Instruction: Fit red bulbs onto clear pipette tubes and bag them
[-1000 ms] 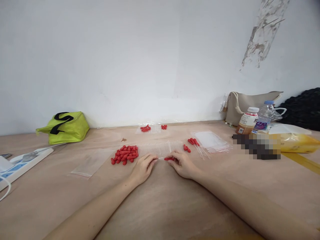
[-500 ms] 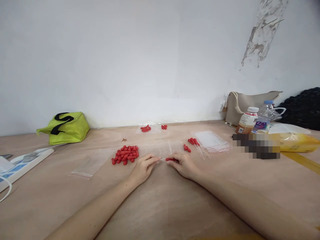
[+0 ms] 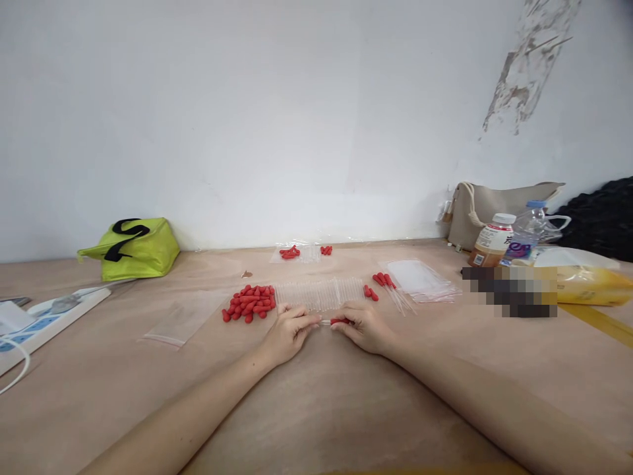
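Note:
My left hand (image 3: 291, 335) pinches a thin clear dropper tube (image 3: 325, 322) between thumb and fingers. Facing it, my right hand (image 3: 366, 328) has its fingertips closed on a red rubber bulb (image 3: 339, 321); tube and bulb meet in the short gap between the hands. Just beyond the hands lies a row of clear tubes (image 3: 316, 293), side by side. A pile of red bulbs (image 3: 250, 303) sits left of that row, and a few loose red bulbs (image 3: 370, 293) lie at its right end. Farther right are several droppers (image 3: 393, 290) with bulbs fitted on their tubes.
Clear zip bags (image 3: 420, 280) are stacked at right, with another bag (image 3: 185, 320) at left. A filled bag (image 3: 304, 253) lies by the wall. Around the edges are a green bag (image 3: 141, 247), a power strip (image 3: 54, 323), bottles (image 3: 494, 241) and a yellow packet (image 3: 586, 284).
Both hands have come slightly nearer the camera, the left a little to the right, so the gap between them is narrower. The view has shifted slightly. Both grips stay closed.

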Motion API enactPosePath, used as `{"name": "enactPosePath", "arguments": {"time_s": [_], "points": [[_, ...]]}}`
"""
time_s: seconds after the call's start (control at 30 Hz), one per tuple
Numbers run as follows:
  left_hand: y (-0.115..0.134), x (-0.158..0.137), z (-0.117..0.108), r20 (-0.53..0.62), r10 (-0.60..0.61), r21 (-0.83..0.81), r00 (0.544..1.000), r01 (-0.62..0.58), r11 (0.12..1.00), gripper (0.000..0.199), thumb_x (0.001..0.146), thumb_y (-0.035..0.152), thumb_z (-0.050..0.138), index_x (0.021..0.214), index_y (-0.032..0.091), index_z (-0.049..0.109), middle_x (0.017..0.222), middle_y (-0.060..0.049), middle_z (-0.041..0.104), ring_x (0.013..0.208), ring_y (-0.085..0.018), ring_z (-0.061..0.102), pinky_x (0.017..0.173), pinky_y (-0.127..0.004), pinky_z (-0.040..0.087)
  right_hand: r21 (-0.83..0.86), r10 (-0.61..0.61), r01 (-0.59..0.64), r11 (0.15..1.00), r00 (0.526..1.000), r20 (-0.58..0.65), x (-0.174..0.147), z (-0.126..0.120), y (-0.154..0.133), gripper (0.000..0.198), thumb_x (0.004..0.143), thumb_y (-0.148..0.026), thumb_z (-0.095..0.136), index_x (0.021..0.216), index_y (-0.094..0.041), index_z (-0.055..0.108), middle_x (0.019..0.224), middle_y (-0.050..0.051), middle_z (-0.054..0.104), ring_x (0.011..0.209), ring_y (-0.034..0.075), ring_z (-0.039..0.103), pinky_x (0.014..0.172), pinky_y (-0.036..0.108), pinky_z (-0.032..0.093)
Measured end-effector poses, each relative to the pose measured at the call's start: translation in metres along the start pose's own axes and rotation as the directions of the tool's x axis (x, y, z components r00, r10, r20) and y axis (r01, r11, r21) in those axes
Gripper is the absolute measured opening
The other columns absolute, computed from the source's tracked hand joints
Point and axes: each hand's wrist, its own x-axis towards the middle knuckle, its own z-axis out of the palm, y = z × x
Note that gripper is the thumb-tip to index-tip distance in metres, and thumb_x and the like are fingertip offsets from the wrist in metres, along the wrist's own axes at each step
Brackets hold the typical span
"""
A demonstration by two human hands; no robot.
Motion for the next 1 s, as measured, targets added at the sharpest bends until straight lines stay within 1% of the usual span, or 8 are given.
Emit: {"name": "enactPosePath", "arguments": {"time_s": [0.27,0.33,0.43,0.5,0.6,0.77,0.83,1.0], "points": [[0.004,0.002,0.003,0.008,-0.044,0.001,0.999,0.044,0.999,0.019,0.087,0.021,0.045,0.097,0.022,0.062,0.075,-0.001,0.062,0.069,-0.013,0.054,0.073,-0.032,0.029,-0.044,0.026,-0.024,0.999,0.998,0.051,0.003,0.003,-0.001,0.013,0.079,-0.021,0.051,0.085,-0.018,0.062,0.074,0.003,0.061,0.071,0.013,0.054,0.066,0.025,0.042],[0.004,0.002,0.002,0.006,-0.053,-0.012,0.999,0.053,0.998,0.019,0.087,0.022,0.045,0.097,0.022,0.061,0.078,-0.001,0.063,0.071,-0.013,0.055,0.074,-0.032,0.030,-0.034,0.047,-0.046,0.998,0.998,0.035,0.004,0.004,-0.001,0.011,0.079,-0.021,0.052,0.082,-0.018,0.062,0.074,0.003,0.061,0.070,0.013,0.054,0.066,0.025,0.042],[0.003,0.001,-0.002,-0.022,-0.085,-0.011,0.996,0.085,0.996,0.021,0.087,0.026,0.046,0.103,0.023,0.058,0.085,-0.001,0.066,0.077,-0.015,0.057,0.079,-0.033,0.030,0.005,0.098,-0.098,0.995,0.995,-0.004,0.005,0.003,0.000,0.009,0.078,-0.021,0.053,0.079,-0.018,0.061,0.074,0.001,0.062,0.069,0.012,0.055,0.066,0.024,0.042],[0.001,-0.002,-0.005,-0.026,-0.104,0.008,0.994,0.104,0.995,0.022,0.086,0.029,0.046,0.103,0.022,0.058,0.085,-0.002,0.067,0.077,-0.016,0.057,0.080,-0.034,0.029,0.005,0.122,-0.122,0.993,0.992,-0.030,0.004,0.002,0.000,0.007,0.078,-0.022,0.054,0.078,-0.019,0.061,0.075,0.001,0.063,0.071,0.012,0.055,0.068,0.025,0.041],[0.000,-0.006,-0.009,0.003,-0.113,0.025,0.994,0.112,0.993,0.021,0.088,0.030,0.044,0.095,0.023,0.062,0.079,-0.001,0.067,0.072,-0.015,0.057,0.079,-0.035,0.028,-0.056,0.090,-0.091,0.994,0.995,-0.033,0.003,-0.001,-0.001,0.006,0.077,-0.024,0.056,0.078,-0.020,0.060,0.075,0.001,0.062,0.074,0.013,0.053,0.071,0.027,0.040],[0.003,-0.007,-0.010,0.020,-0.094,0.008,0.995,0.094,0.996,0.024,0.089,0.030,0.041,0.089,0.022,0.064,0.072,0.000,0.066,0.067,-0.013,0.056,0.078,-0.033,0.028,-0.162,0.020,-0.012,0.987,0.999,0.048,0.002,-0.002,-0.003,0.007,0.079,-0.022,0.051,0.079,-0.019,0.058,0.074,0.002,0.059,0.075,0.014,0.051,0.071,0.029,0.039],[0.004,-0.007,-0.008,0.022,-0.088,0.013,0.996,0.088,0.996,0.024,0.089,0.029,0.041,0.087,0.022,0.063,0.069,0.000,0.065,0.065,-0.013,0.056,0.078,-0.033,0.028,-0.177,-0.004,0.017,0.984,0.997,0.073,0.002,-0.001,-0.003,0.007,0.079,-0.023,0.052,0.078,-0.018,0.057,0.073,0.003,0.058,0.073,0.014,0.051,0.069,0.028,0.038],[0.003,-0.005,-0.005,0.038,-0.066,0.029,0.997,0.065,0.997,0.023,0.089,0.027,0.041,0.086,0.021,0.063,0.071,0.000,0.066,0.064,-0.013,0.056,0.080,-0.035,0.027,-0.203,-0.032,0.047,0.978,0.996,0.079,0.002,-0.001,-0.001,0.008,0.079,-0.022,0.051,0.077,-0.017,0.057,0.072,0.003,0.057,0.072,0.015,0.049,0.068,0.029,0.037]]}}
